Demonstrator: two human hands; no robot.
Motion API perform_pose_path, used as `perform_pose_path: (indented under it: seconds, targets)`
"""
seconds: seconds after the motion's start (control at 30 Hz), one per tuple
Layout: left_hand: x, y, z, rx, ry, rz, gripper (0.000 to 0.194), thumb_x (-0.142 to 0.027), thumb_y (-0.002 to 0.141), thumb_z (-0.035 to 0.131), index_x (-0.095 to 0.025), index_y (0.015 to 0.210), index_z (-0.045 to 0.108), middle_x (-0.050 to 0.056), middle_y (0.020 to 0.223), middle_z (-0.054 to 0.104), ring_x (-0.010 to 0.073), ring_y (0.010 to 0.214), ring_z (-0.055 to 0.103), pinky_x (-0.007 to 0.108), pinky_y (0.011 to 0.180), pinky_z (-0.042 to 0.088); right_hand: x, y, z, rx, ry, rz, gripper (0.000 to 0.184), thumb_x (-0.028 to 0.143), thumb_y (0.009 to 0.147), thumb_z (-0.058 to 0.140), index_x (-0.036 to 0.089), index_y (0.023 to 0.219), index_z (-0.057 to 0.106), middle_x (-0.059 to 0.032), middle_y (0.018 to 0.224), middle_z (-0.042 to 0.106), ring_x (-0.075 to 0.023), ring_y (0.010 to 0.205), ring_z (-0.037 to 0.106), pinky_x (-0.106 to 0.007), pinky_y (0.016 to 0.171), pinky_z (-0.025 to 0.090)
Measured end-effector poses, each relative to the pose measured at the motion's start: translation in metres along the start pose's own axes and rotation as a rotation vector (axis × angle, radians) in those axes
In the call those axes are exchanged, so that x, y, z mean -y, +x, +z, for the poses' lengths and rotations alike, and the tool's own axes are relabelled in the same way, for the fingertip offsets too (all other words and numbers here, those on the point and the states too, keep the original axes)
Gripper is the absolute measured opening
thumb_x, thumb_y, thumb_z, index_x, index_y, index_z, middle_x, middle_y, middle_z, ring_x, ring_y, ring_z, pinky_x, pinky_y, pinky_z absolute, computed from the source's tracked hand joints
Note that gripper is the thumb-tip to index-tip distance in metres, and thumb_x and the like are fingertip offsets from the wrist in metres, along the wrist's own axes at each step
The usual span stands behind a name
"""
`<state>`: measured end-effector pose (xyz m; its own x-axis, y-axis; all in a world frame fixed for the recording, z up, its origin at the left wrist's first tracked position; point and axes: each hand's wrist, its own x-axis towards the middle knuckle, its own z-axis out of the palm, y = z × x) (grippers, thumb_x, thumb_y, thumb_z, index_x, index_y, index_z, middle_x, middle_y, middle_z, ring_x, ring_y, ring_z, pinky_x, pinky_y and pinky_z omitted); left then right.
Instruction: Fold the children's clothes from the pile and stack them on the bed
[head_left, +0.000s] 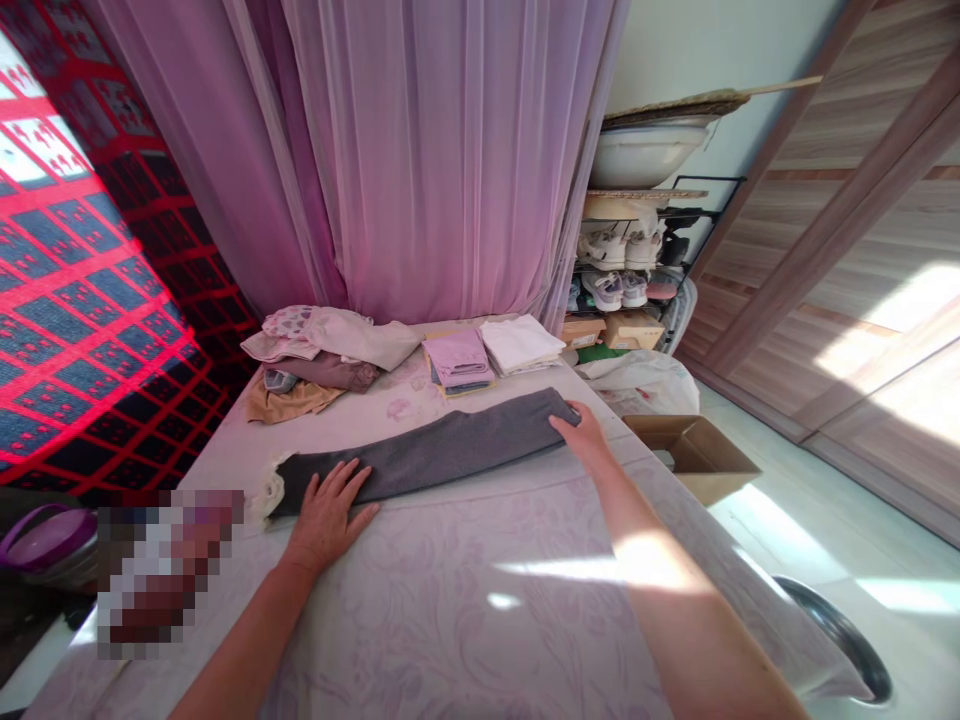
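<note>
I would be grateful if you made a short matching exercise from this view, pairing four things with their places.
Things
1. Left hand
2. Right hand
3. Folded white cloth
4. Cardboard box

Places
A. Just right of the folded lilac cloth
B. Spread on the dark grey garment, near its cream lace trim
C. Beyond the right edge of the floral cover, standing open
D. At the garment's end farthest from the lace

Pairs: 1-B, 2-D, 3-A, 4-C
</note>
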<state>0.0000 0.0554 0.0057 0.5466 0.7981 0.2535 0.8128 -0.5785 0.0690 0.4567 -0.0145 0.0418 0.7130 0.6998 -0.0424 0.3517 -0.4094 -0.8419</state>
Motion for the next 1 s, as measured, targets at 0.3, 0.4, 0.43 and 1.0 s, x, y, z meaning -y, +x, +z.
perform_pose_path:
  seconds: [0.3, 0.4, 0.43, 1.0]
  targets:
    - [-0.039, 0.014, 0.002, 0.064, 0.011, -0.068, 0.057, -0.053, 0.091, 0.045, -0.026, 0.140, 0.050, 0.012, 0.150, 0.045, 0.0344, 0.140, 0.037, 0.065, 0.112, 0.021, -0.022, 0.012, -0.011, -0.073, -0.393, -0.013, 0.058, 0.041, 0.082, 0.059, 0.016, 0.134, 0.052, -0.0142, 0.118, 0.065, -0.0277, 0.104, 0.061, -0.037, 0.089, 0.046]
    - [-0.040, 0.015, 0.002, 0.065, -0.003, -0.065, 0.053, -0.050, 0.092, 0.044, -0.025, 0.138, 0.053, 0.012, 0.148, 0.048, 0.0343, 0.138, 0.039, 0.064, 0.111, 0.025, -0.027, 0.004, -0.007, -0.095, -0.400, -0.032, 0.052, 0.045, 0.089, 0.048, 0.017, 0.131, 0.055, -0.0149, 0.122, 0.063, -0.0282, 0.110, 0.059, -0.038, 0.092, 0.044]
    - [-0.039, 0.014, -0.001, 0.051, -0.008, -0.056, 0.051, -0.048, 0.093, 0.043, -0.023, 0.136, 0.055, 0.012, 0.146, 0.050, 0.0338, 0.137, 0.041, 0.062, 0.111, 0.027, -0.029, 0.001, -0.006, -0.120, -0.376, -0.035, 0.050, 0.044, 0.091, 0.043, 0.015, 0.129, 0.057, -0.0156, 0.123, 0.063, -0.0284, 0.112, 0.057, -0.038, 0.094, 0.043]
    - [0.013, -0.006, -0.054, -0.066, 0.141, -0.609, 0.038, -0.046, 0.089, 0.044, -0.015, 0.098, 0.065, 0.016, 0.110, 0.069, 0.0322, 0.102, 0.063, 0.041, 0.080, 0.047, -0.021, 0.003, -0.015, -0.125, -0.394, 0.004, 0.042, 0.047, 0.086, 0.050, 0.011, 0.089, 0.073, -0.0190, 0.094, 0.069, -0.0291, 0.091, 0.059, -0.035, 0.076, 0.043]
